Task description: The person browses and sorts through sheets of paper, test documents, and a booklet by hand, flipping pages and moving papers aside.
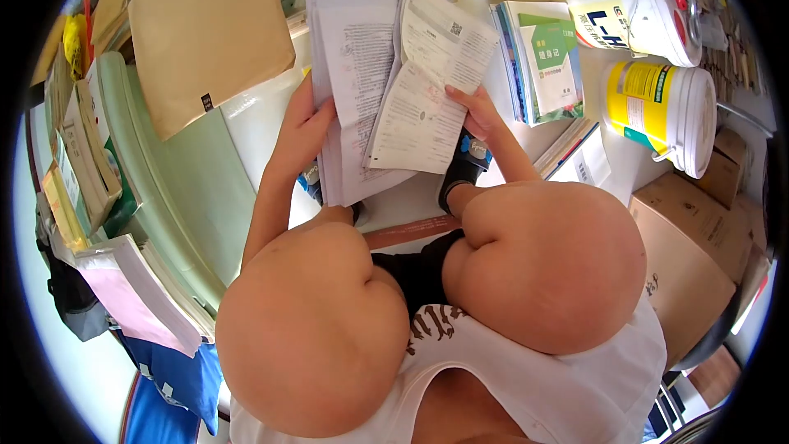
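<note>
My left hand grips the left edge of a thick stack of printed papers, its thumb on top. The top sheet bears red handwritten marks. My right hand pinches the right edge of a creased printed sheet with a QR code in its upper corner. That sheet looks folded, and it overlaps the right part of the stack. Both are held above the floor between my bent knees, over my dark shoes. The fingers under the papers are hidden.
A large brown envelope lies at upper left beside a pale green case. Booklets stand to the right, near yellow and white buckets. Cardboard boxes fill the right side. Stacked books and papers line the left.
</note>
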The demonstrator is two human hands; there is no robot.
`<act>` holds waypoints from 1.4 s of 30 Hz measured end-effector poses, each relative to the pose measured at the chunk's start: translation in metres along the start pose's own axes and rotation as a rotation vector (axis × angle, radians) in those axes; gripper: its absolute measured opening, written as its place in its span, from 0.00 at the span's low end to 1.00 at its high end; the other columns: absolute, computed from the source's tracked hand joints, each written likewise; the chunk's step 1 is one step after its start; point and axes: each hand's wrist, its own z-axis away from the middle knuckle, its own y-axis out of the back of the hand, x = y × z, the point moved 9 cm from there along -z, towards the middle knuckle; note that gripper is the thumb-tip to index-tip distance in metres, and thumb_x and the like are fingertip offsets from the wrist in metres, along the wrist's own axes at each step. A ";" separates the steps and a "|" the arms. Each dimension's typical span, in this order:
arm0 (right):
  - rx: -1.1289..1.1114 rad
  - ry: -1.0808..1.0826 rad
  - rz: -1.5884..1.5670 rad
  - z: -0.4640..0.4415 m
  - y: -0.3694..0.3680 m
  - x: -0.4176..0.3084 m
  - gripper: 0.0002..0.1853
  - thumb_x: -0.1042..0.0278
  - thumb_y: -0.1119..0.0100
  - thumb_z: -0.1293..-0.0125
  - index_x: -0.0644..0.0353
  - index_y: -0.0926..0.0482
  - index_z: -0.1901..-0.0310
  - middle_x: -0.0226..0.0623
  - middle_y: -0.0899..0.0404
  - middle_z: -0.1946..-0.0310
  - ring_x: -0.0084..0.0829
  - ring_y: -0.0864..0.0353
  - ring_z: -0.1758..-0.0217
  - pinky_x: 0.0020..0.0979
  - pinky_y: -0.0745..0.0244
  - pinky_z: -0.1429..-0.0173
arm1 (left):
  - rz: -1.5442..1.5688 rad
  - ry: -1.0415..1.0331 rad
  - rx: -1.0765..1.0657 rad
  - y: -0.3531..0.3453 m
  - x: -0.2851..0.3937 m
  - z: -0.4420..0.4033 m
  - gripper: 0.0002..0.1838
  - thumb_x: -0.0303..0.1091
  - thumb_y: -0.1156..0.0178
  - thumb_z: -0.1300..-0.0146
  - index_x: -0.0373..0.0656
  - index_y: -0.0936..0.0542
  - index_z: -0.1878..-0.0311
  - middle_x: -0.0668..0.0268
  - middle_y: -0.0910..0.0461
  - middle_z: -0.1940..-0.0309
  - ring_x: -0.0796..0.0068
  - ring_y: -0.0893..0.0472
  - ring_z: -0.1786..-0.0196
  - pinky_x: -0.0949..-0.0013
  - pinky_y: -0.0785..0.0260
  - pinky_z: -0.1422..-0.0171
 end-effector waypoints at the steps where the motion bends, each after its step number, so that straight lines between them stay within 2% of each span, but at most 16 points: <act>1: 0.002 0.002 -0.002 0.002 0.001 0.000 0.29 0.73 0.30 0.32 0.63 0.29 0.31 0.45 0.21 0.35 0.39 0.18 0.35 0.44 0.21 0.31 | -0.001 0.000 -0.003 0.001 -0.006 0.002 0.28 0.23 0.51 0.29 0.35 0.33 0.26 0.58 0.20 0.36 0.67 0.20 0.36 0.64 0.30 0.31; 3: -0.027 -0.092 0.031 0.007 0.000 0.009 0.31 0.75 0.29 0.34 0.64 0.30 0.31 0.45 0.21 0.36 0.40 0.18 0.36 0.44 0.21 0.31 | 0.232 0.110 -0.040 -0.003 -0.024 0.005 0.28 0.25 0.49 0.28 0.35 0.33 0.24 0.60 0.23 0.33 0.69 0.23 0.34 0.65 0.31 0.29; 7: -0.074 -0.138 0.034 0.008 -0.007 0.027 0.33 0.75 0.27 0.36 0.65 0.30 0.31 0.45 0.20 0.36 0.40 0.19 0.34 0.45 0.22 0.30 | 0.250 0.217 -0.045 -0.008 -0.063 0.004 0.28 0.30 0.46 0.24 0.38 0.34 0.23 0.61 0.23 0.32 0.69 0.25 0.31 0.64 0.34 0.26; 10: 0.025 -0.062 0.102 0.005 0.011 0.028 0.35 0.74 0.25 0.37 0.65 0.31 0.30 0.44 0.20 0.37 0.38 0.20 0.34 0.44 0.24 0.29 | 0.141 0.271 0.034 0.002 -0.104 0.002 0.31 0.39 0.47 0.21 0.38 0.38 0.20 0.60 0.27 0.28 0.66 0.25 0.29 0.64 0.33 0.25; 12: -0.006 0.033 0.275 0.003 0.012 0.026 0.34 0.73 0.24 0.38 0.64 0.29 0.31 0.41 0.20 0.37 0.37 0.19 0.36 0.42 0.25 0.31 | 0.465 0.497 0.080 -0.001 -0.147 0.012 0.32 0.47 0.49 0.19 0.39 0.39 0.20 0.61 0.27 0.28 0.68 0.25 0.30 0.65 0.34 0.25; 14: 0.047 0.076 0.417 0.004 0.009 0.026 0.33 0.73 0.26 0.38 0.65 0.28 0.32 0.42 0.19 0.38 0.37 0.19 0.37 0.41 0.25 0.32 | 0.434 0.481 0.101 -0.003 -0.170 0.014 0.32 0.45 0.45 0.20 0.38 0.38 0.21 0.61 0.26 0.29 0.68 0.25 0.31 0.65 0.35 0.25; 16: 0.096 0.115 0.566 0.000 0.018 0.035 0.31 0.74 0.27 0.37 0.66 0.27 0.33 0.43 0.18 0.39 0.37 0.18 0.39 0.39 0.25 0.33 | 0.161 0.243 0.122 0.000 -0.169 0.006 0.30 0.38 0.40 0.24 0.38 0.35 0.24 0.59 0.25 0.31 0.68 0.25 0.31 0.64 0.34 0.27; 18: 0.147 0.237 0.782 -0.005 0.016 0.034 0.28 0.75 0.29 0.38 0.68 0.25 0.36 0.46 0.17 0.42 0.38 0.18 0.40 0.39 0.25 0.34 | 0.152 0.237 0.116 0.002 -0.180 0.003 0.30 0.35 0.39 0.24 0.37 0.35 0.25 0.59 0.25 0.31 0.68 0.25 0.32 0.64 0.34 0.27; 25: 0.217 0.281 0.925 0.003 0.004 0.029 0.27 0.72 0.30 0.39 0.68 0.24 0.37 0.53 0.18 0.42 0.47 0.18 0.39 0.41 0.25 0.34 | 0.305 0.263 0.156 -0.003 -0.206 0.007 0.31 0.31 0.41 0.23 0.40 0.39 0.22 0.59 0.28 0.29 0.66 0.28 0.29 0.63 0.38 0.24; 27: 0.256 0.495 1.252 0.010 -0.014 0.010 0.27 0.71 0.30 0.39 0.68 0.22 0.39 0.56 0.22 0.40 0.53 0.21 0.38 0.43 0.26 0.33 | 0.391 0.306 0.220 -0.006 -0.209 0.008 0.28 0.31 0.40 0.24 0.38 0.36 0.25 0.59 0.26 0.31 0.66 0.26 0.31 0.64 0.36 0.25; 29: 0.223 0.454 1.227 0.012 -0.023 0.007 0.26 0.70 0.29 0.40 0.68 0.22 0.40 0.55 0.24 0.39 0.54 0.22 0.38 0.43 0.26 0.33 | 0.475 0.351 0.288 -0.004 -0.209 0.012 0.26 0.31 0.39 0.25 0.37 0.32 0.28 0.58 0.23 0.34 0.66 0.25 0.33 0.64 0.34 0.27; 31: 0.193 0.418 1.202 0.012 -0.027 0.011 0.25 0.70 0.29 0.40 0.69 0.21 0.42 0.55 0.26 0.39 0.55 0.24 0.37 0.43 0.26 0.32 | 0.117 0.360 0.242 -0.001 -0.203 0.011 0.32 0.34 0.32 0.31 0.36 0.34 0.28 0.56 0.22 0.36 0.65 0.23 0.35 0.63 0.32 0.29; 33: 0.179 0.611 1.380 0.018 -0.040 0.008 0.23 0.69 0.29 0.41 0.68 0.20 0.45 0.52 0.26 0.40 0.53 0.23 0.38 0.42 0.26 0.34 | 0.106 0.327 0.216 -0.001 -0.206 0.009 0.35 0.34 0.29 0.34 0.36 0.35 0.28 0.54 0.22 0.37 0.64 0.22 0.36 0.63 0.30 0.31; 38: 0.033 0.636 1.299 0.025 -0.059 0.001 0.21 0.73 0.28 0.41 0.64 0.18 0.45 0.50 0.27 0.39 0.51 0.23 0.37 0.40 0.25 0.36 | -0.042 0.304 0.178 0.001 -0.199 0.010 0.41 0.32 0.25 0.38 0.36 0.37 0.27 0.51 0.22 0.37 0.60 0.21 0.36 0.61 0.26 0.33; 40: -0.025 0.651 1.284 0.025 -0.062 0.002 0.21 0.74 0.29 0.41 0.64 0.18 0.44 0.50 0.27 0.39 0.51 0.23 0.37 0.41 0.25 0.36 | -0.116 0.309 0.194 0.007 -0.200 0.013 0.43 0.34 0.23 0.44 0.37 0.38 0.30 0.52 0.21 0.41 0.61 0.19 0.40 0.62 0.27 0.35; 42: -0.042 0.604 1.204 0.021 -0.054 0.007 0.18 0.75 0.31 0.39 0.61 0.19 0.47 0.49 0.26 0.41 0.51 0.21 0.43 0.43 0.21 0.41 | -0.166 0.277 0.212 0.014 -0.209 0.014 0.44 0.33 0.23 0.45 0.37 0.38 0.30 0.51 0.22 0.40 0.61 0.19 0.39 0.62 0.27 0.35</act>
